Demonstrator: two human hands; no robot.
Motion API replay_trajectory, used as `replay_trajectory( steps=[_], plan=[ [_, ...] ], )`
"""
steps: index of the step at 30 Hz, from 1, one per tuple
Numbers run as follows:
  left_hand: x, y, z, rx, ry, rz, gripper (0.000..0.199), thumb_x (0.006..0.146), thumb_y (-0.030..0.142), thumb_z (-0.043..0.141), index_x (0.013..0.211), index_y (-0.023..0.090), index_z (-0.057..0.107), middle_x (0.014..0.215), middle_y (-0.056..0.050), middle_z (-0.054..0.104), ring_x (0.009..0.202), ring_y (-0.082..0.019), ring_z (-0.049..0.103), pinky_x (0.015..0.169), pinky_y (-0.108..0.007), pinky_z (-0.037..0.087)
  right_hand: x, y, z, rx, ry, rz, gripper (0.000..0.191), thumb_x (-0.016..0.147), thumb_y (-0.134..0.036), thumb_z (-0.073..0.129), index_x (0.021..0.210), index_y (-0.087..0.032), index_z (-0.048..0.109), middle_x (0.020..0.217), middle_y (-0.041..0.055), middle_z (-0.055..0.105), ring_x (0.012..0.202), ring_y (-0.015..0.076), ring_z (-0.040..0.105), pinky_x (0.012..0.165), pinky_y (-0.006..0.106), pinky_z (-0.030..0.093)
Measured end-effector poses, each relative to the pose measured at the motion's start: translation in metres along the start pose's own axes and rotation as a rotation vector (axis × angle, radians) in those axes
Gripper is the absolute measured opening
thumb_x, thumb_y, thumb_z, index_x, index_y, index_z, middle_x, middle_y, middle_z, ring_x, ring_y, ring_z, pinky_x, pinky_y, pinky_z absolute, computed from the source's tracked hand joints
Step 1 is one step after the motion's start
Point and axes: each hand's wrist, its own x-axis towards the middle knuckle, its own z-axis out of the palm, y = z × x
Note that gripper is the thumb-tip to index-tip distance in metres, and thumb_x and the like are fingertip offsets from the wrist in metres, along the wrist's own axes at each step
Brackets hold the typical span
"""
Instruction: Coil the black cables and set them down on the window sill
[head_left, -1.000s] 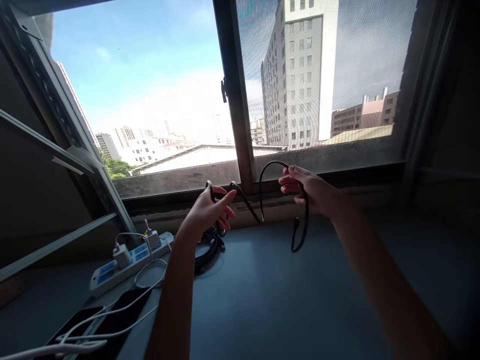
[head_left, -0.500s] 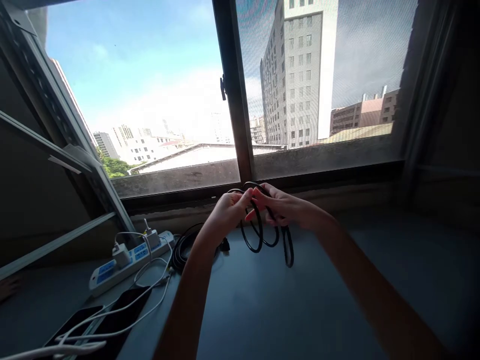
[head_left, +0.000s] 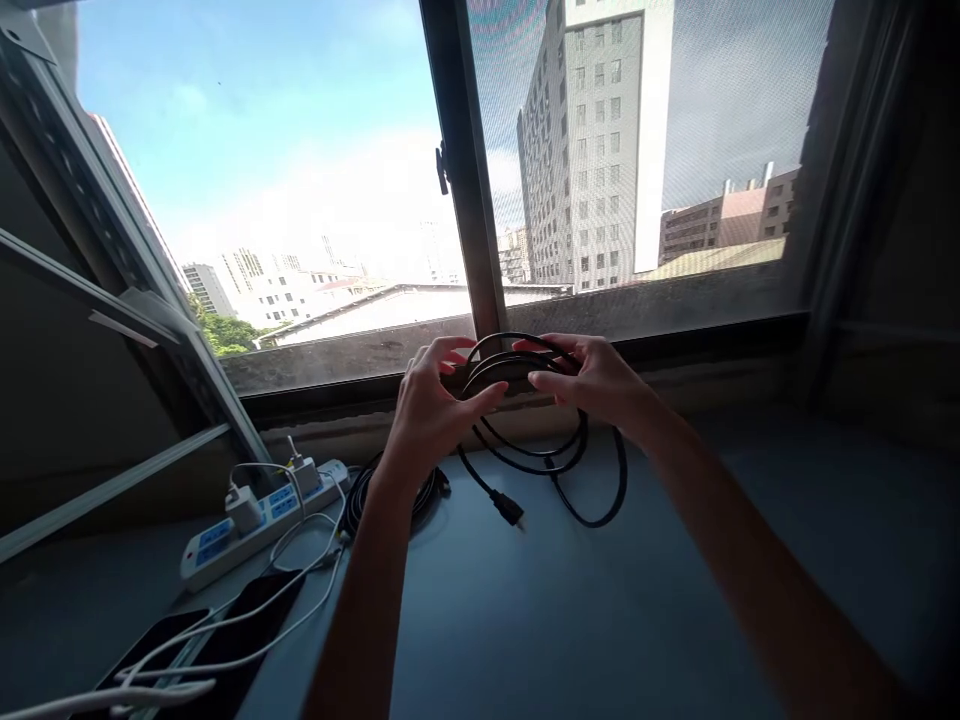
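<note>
Loop-shaping appeared in hand: left hand [head_left: 431, 408] and right hand [head_left: 606, 385] gripped the looped black cable [head_left: 549, 470] above the far counter [head_left: 600, 620], plug [head_left: 508, 508] dangling; further handling called for even support.

The power strip [head_left: 266, 525] lies on the surface [head_left: 585, 610] at lower left of the frame, chargers [head_left: 244, 510] plugged into it, two phones [head_left: 244, 640] before it, a coiled cable [head_left: 360, 500] just right, the window [head_left: 300, 200] behind.
</note>
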Motion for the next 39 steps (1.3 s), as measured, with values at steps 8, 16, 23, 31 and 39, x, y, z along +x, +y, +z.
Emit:
replay_trajectory(
  steps=[8,16,23,31,39],
  plan=[
    [0.006,-0.022,0.027,0.007,0.396,-0.078,0.028,0.070,0.028,0.069,0.093,0.018,0.054,0.102,-0.008,0.050,0.088,-0.019,0.052,0.074,-0.029,0.043,0.001,0.000,0.001,-0.056,0.184,-0.227,0.028,0.070,-0.028,0.057,0.090,-0.013,0.070,0.051,-0.0039,0.045,0.040,0.0124,0.040,0.036,0.017,0.030],
    [0.004,-0.009,0.016,-0.630,0.173,-0.239,0.046,0.081,0.032,0.055,0.041,0.019,0.038,0.037,0.003,0.035,0.036,-0.008,0.041,0.041,-0.021,0.036,-0.001,-0.001,0.010,-0.189,0.269,-0.253,0.017,0.073,-0.032,0.057,0.076,-0.017,0.065,0.056,-0.0019,0.048,0.048,0.0170,0.048,0.043,0.021,0.035],
    [0.001,0.007,0.012,-0.825,0.219,-0.370,0.058,0.085,0.028,0.054,0.040,0.018,0.018,0.034,0.006,0.017,0.030,-0.004,0.015,0.034,-0.024,0.014,0.003,0.009,0.006,-0.344,0.310,-0.190,0.018,0.083,-0.033,0.061,0.078,-0.017,0.067,0.060,-0.0011,0.053,0.057,0.0203,0.056,0.049,0.023,0.040],
    [-0.001,0.017,0.005,-0.622,0.365,-0.400,0.046,0.076,0.018,0.060,0.040,0.018,0.030,0.035,0.007,0.022,0.031,-0.003,0.017,0.034,-0.021,0.015,-0.003,-0.006,0.002,-0.312,0.242,-0.249,0.013,0.076,-0.027,0.070,0.082,-0.017,0.065,0.068,-0.0007,0.060,0.063,0.0208,0.059,0.053,0.023,0.044],
    [-0.002,0.008,0.023,-0.855,0.096,-0.423,0.051,0.076,0.023,0.061,0.039,0.017,0.026,0.033,0.007,0.021,0.028,-0.002,0.017,0.032,-0.020,0.012,-0.011,-0.022,-0.002,0.449,-0.200,0.092,0.048,0.075,-0.028,0.069,0.044,-0.019,0.033,0.036,-0.0087,0.024,0.029,0.0060,0.020,0.027,0.013,0.023]
  ],
)
